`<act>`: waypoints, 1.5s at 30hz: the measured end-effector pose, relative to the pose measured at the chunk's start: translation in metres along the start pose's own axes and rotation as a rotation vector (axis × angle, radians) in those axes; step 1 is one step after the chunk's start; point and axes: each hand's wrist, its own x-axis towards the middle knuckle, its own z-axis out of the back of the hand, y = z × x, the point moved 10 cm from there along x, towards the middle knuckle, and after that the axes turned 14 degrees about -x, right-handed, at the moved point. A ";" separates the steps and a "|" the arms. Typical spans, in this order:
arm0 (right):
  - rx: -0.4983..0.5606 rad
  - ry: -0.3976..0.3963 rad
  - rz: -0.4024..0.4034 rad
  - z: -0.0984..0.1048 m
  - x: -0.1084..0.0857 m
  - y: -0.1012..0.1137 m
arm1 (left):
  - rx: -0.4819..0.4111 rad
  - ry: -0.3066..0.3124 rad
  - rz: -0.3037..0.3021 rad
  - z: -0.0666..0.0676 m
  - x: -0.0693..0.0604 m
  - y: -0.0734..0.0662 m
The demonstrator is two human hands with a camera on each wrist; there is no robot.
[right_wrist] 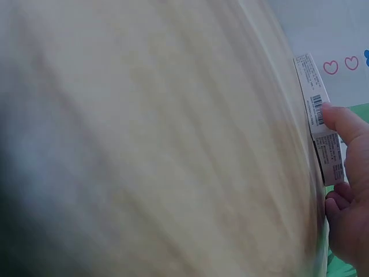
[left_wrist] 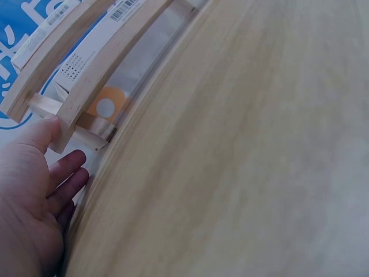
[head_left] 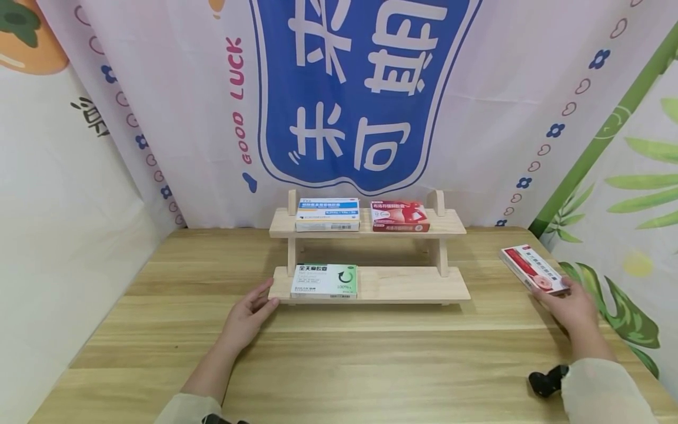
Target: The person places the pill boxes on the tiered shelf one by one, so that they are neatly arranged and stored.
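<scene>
A two-tier wooden display shelf [head_left: 413, 284] stands on the table. My left hand [head_left: 248, 315] holds the left end of its lower tier, thumb at the front corner; in the left wrist view the other visible fingers curl loosely below that end. Off to the right, my right hand [head_left: 574, 306] grips the near end of a red-and-white medicine box [head_left: 534, 270]. The right wrist view shows the thumb against this box's barcoded side [right_wrist: 317, 107]. A green-and-white medicine box [head_left: 324, 281] lies on the lower tier's left part.
On the upper tier are a blue-and-white medicine box [head_left: 327, 214] at left and a red medicine box [head_left: 399, 216] at right. Beneath everything is a wood-grain table [head_left: 371, 365]. A printed curtain [head_left: 185, 118] hangs behind it, with more printed cloth at both sides.
</scene>
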 end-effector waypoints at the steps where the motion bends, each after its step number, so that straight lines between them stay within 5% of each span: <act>1: -0.011 -0.002 0.003 0.000 0.000 0.000 | 0.001 0.001 -0.001 0.000 0.000 0.000; 7: -0.044 -0.023 0.001 -0.001 -0.001 -0.001 | 0.004 0.003 -0.003 -0.001 0.000 0.001; 21: 0.123 -0.045 -0.088 0.001 -0.012 -0.013 | 0.015 -0.011 0.007 0.000 0.000 0.002; 45: 0.225 -0.139 0.167 0.021 -0.069 0.030 | 0.014 -0.008 -0.001 0.001 0.002 0.004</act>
